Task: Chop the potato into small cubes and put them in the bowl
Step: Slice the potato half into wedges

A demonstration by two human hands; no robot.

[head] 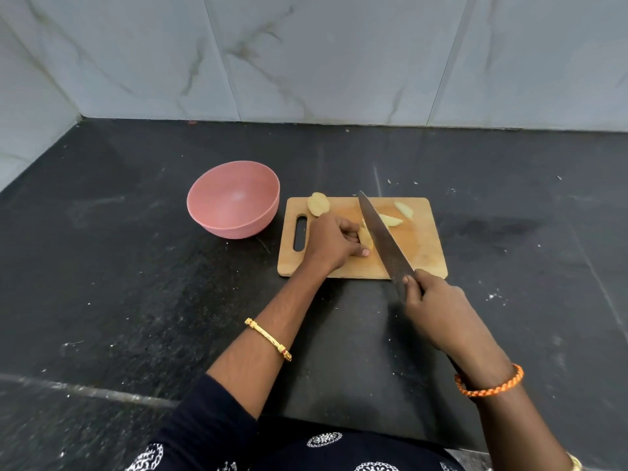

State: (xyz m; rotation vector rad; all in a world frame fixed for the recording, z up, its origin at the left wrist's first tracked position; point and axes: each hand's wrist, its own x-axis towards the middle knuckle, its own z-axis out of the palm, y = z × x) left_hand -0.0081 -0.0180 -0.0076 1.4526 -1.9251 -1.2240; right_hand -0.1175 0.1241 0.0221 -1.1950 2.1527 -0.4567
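Head view is looking down on a wooden cutting board [421, 253] lying on a dark counter [136, 300]; a pink bowl [217, 226] is sitting just beside the board's handle end, to the left, and showing nothing inside.

Left hand [334, 244] is curling over a potato piece [366, 240] near the board's middle, fingers and thumb pinching it and holding it down; only a pale sliver is showing past the knuckles, so its full shape is hard to tell.

Right hand [431, 300] is wrapping round the handle of a large knife [382, 232], forefinger lying up by the blade's heel; the blade is running diagonally from the near right edge of the board toward the far middle, passing just beside the held piece on its right.

Relation that matters: the piece is lying immediately left of the blade, between blade and left fingertips; its long axis seems to be running roughly along the blade, though I am judging that from a sliver; the left thumb tip is sitting very near the edge.

Other cut pieces are waiting: two wedges [390, 219] right of the blade, one rounded half [318, 203] at the far left corner; no cubes are made yet, so the task is looking early.
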